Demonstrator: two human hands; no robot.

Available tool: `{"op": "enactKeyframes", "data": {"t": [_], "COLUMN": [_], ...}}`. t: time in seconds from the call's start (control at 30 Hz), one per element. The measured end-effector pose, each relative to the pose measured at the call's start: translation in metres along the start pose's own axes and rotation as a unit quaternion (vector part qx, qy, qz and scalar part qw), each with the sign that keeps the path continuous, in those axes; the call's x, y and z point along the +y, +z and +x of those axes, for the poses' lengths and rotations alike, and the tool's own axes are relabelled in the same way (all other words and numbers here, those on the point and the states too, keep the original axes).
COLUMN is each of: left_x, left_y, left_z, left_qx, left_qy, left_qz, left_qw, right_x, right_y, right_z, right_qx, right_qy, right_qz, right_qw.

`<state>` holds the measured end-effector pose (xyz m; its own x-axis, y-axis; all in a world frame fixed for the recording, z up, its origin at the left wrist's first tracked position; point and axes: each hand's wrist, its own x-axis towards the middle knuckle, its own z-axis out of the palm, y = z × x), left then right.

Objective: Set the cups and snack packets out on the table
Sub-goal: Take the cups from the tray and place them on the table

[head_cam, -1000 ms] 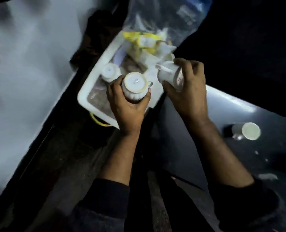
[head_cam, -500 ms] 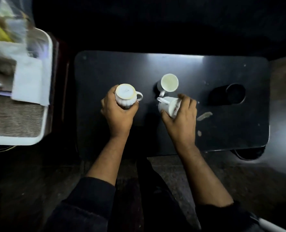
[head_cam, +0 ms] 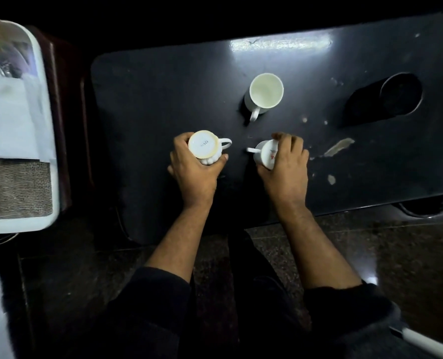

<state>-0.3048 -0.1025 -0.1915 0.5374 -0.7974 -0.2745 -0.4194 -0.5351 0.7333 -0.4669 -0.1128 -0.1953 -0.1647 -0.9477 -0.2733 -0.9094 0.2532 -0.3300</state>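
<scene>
My left hand (head_cam: 194, 172) grips a white ribbed cup (head_cam: 205, 146), held upside down with its base facing up and its handle pointing right, over the middle of the black table (head_cam: 163, 94). My right hand (head_cam: 285, 167) grips a second white cup (head_cam: 264, 152) with a red mark, tilted on its side, handle to the left. A third white cup (head_cam: 265, 93) stands upright on the table beyond both hands, handle toward me. The snack packets lie in a clear bag (head_cam: 0, 47) at the far left, mostly cut off.
A white tray (head_cam: 48, 141) with a cloth and paper sits on a stool left of the table. The table has a round recessed cup holder (head_cam: 400, 94) at the right and scuffed patches (head_cam: 338, 147) near my right hand. Dark floor lies below.
Both hands carried their cups from the tray at the left to over the table. Since half a second ago they have lowered slightly toward the near middle of the tabletop.
</scene>
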Motion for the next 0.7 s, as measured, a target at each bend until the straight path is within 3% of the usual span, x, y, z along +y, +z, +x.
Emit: {"op": "enactKeyframes", "data": {"t": [0.3, 0.4, 0.5, 0.57, 0.7], "left_x": [0.005, 0.006, 0.012, 0.021, 0.033], "left_y": [0.002, 0.003, 0.001, -0.003, -0.007], "left_z": [0.002, 0.004, 0.004, 0.003, 0.001], "left_qx": [-0.013, -0.029, -0.066, -0.096, -0.181], "left_qy": [0.019, 0.002, -0.048, -0.086, -0.151], "left_qz": [-0.014, -0.073, -0.201, -0.286, -0.405], "left_qw": [1.000, 0.997, 0.976, 0.950, 0.884], "right_x": [-0.001, -0.004, -0.011, -0.015, -0.020], "right_y": [-0.007, -0.016, -0.021, -0.023, -0.019], "right_z": [0.002, 0.004, 0.001, -0.003, -0.006], "right_qx": [-0.015, -0.029, -0.058, -0.046, -0.053], "right_qy": [-0.001, 0.004, 0.009, 0.042, 0.098], "right_qz": [0.010, 0.135, 0.319, 0.440, 0.562], "right_qw": [1.000, 0.990, 0.946, 0.896, 0.819]}}
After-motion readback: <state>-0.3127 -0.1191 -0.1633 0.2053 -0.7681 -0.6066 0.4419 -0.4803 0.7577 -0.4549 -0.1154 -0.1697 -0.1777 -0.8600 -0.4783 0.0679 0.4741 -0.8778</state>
